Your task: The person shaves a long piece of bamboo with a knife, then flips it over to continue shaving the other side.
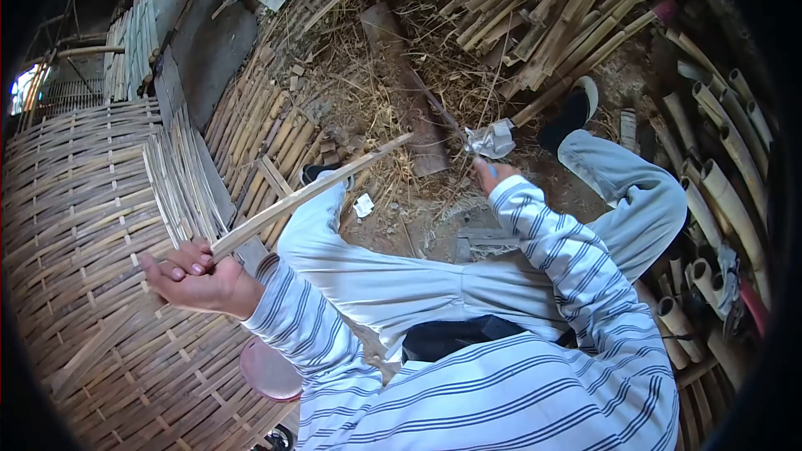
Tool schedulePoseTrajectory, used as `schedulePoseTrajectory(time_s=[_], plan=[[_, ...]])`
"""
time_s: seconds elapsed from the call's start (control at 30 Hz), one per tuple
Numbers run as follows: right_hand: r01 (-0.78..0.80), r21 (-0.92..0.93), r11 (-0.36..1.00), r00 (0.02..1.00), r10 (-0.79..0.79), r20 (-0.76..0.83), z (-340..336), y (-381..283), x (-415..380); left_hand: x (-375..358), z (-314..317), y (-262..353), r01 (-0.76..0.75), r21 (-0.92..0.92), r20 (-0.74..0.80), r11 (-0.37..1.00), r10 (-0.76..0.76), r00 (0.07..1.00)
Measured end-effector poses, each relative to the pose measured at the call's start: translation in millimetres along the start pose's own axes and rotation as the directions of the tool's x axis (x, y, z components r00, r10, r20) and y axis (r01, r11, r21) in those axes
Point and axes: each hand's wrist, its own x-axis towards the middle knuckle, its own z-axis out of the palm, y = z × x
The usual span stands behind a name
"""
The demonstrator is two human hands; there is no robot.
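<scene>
My left hand (200, 280) is turned palm up, its fingers curled around the near end of a long pale bamboo strip (309, 195). The far end of the strip lies against a brown wooden block (393, 58) on the ground. My right hand (493, 174) is closed on the handle of a long, narrow-bladed knife (439, 106); most of the handle is hidden in the fist. The blade slants up and left over the block, near the strip's far end. Crumpled silvery plastic (493, 140) sits just beyond my right hand.
Split bamboo pieces (543, 8) are piled at the back right, with cut bamboo poles (723, 167) along the right. A large woven bamboo panel (83, 225) fills the left side, thin strips (184, 175) at its edge. Shavings (351, 75) surround the block. A white scrap (363, 205) lies near my foot.
</scene>
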Motion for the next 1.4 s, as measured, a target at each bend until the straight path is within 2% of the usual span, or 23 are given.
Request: schedulePoseTrajectory(time_s=[0.07, 0.1, 0.13, 0.23, 0.27, 0.37, 0.5, 0.53, 0.63, 0.67, 0.73, 0.77, 0.83, 0.87, 0.9, 0.97, 1.0, 1.13, 1.17, 1.23, 1.3, 1.33, 1.4], plan=[[-0.049, 0.001, 0.999, 0.99, 0.049, -0.13, 4, 0, 10, -2, -3, 9, -0.041, 0.046, 0.008, 0.998, 0.04, 0.999], [-0.018, -0.002, 1.0, 0.999, 0.018, -0.042, -11, -14, 5, -3, -4, 12, -0.061, 0.064, 0.015, 0.996, 0.06, 0.998], [-0.033, -0.028, 0.999, 0.998, 0.031, -0.062, 3, -5, 27, -6, -6, 13, -0.08, 0.146, 0.116, 0.986, 0.063, 0.991], [-0.031, -0.145, 0.989, 0.995, 0.018, -0.093, 23, -1, 48, -8, -23, -2, 0.039, 0.141, 0.247, 0.989, -0.073, 0.966], [-0.005, -0.159, 0.987, 0.997, -0.008, -0.082, 31, 3, 53, -6, -32, 2, -0.009, 0.172, 0.326, 0.985, -0.049, 0.944], [0.043, -0.188, 0.981, 0.998, -0.034, 0.051, 38, -1, 31, -7, -43, -1, 0.0, 0.122, 0.361, 0.993, -0.044, 0.932], [0.073, -0.224, 0.972, 0.985, -0.035, 0.17, 65, 4, 21, 13, -82, -10, -0.02, -0.01, 0.538, 1.0, 0.023, 0.843], [0.144, -0.212, 0.967, 0.983, -0.115, 0.143, 63, -6, 4, 5, -77, -9, 0.126, -0.168, 0.606, 0.978, 0.002, 0.795], [0.251, -0.197, 0.948, 0.951, -0.204, 0.232, 74, -17, -18, -16, -69, -2, 0.003, -0.053, 0.405, 0.999, 0.019, 0.914], [0.29, -0.186, 0.939, 0.94, -0.243, 0.238, 74, -25, -28, -25, -62, -2, -0.091, 0.088, 0.25, 0.992, 0.066, 0.966], [0.369, -0.158, 0.916, 0.913, -0.325, 0.248, 72, -40, -42, -33, -50, 3, -0.024, 0.083, 0.075, 0.996, 0.017, 0.997], [0.325, -0.142, 0.935, 0.926, -0.284, 0.249, 75, -38, -35, -35, -47, 3, 0.006, 0.076, -0.015, 0.997, -0.005, 1.0], [0.234, -0.106, 0.966, 0.946, -0.201, 0.253, 95, -26, -7, -34, -44, 0, -0.024, 0.129, -0.005, 0.991, 0.025, 1.0], [0.164, -0.178, 0.97, 0.98, -0.139, 0.143, 126, -4, 24, -35, -43, 1, -0.02, 0.138, -0.009, 0.99, 0.021, 1.0], [0.047, -0.15, 0.988, 0.986, -0.022, 0.166, 114, -8, 32, -35, -44, 2, -0.018, 0.144, -0.017, 0.989, 0.02, 1.0], [0.042, -0.206, 0.978, 0.993, -0.017, 0.121, 123, 2, 30, -27, -49, 1, -0.009, 0.107, -0.019, 0.994, 0.011, 1.0], [0.133, -0.157, 0.979, 0.979, -0.106, 0.172, 121, -1, 22, -22, -53, -3, -0.001, 0.098, -0.02, 0.995, 0.003, 1.0], [0.102, -0.057, 0.993, 0.945, -0.079, 0.316, 118, -13, 21, -6, -61, -8, 0.009, 0.109, -0.03, 0.994, -0.006, 1.0], [0.06, -0.172, 0.983, 0.994, -0.044, 0.096, 139, -4, 38, -3, -63, -10, 0.007, 0.118, -0.035, 0.993, -0.003, 0.999], [0.097, -0.181, 0.979, 0.995, -0.095, 0.022, 137, -3, 46, -6, -63, -7, 0.017, 0.117, -0.065, 0.993, -0.01, 0.998], [0.13, -0.119, 0.984, 0.979, -0.109, 0.17, 137, -13, 32, -7, -53, -10, 0.039, 0.082, -0.085, 0.996, -0.032, 0.996], [0.199, 0.007, 0.98, 0.972, -0.198, 0.125, 129, -26, 6, -3, -54, -11, 0.056, 0.086, -0.072, 0.995, -0.049, 0.996], [0.169, 0.017, 0.986, 0.97, -0.169, 0.174, 136, -29, 3, -1, -53, -14, 0.053, 0.116, -0.115, 0.992, -0.04, 0.993]])
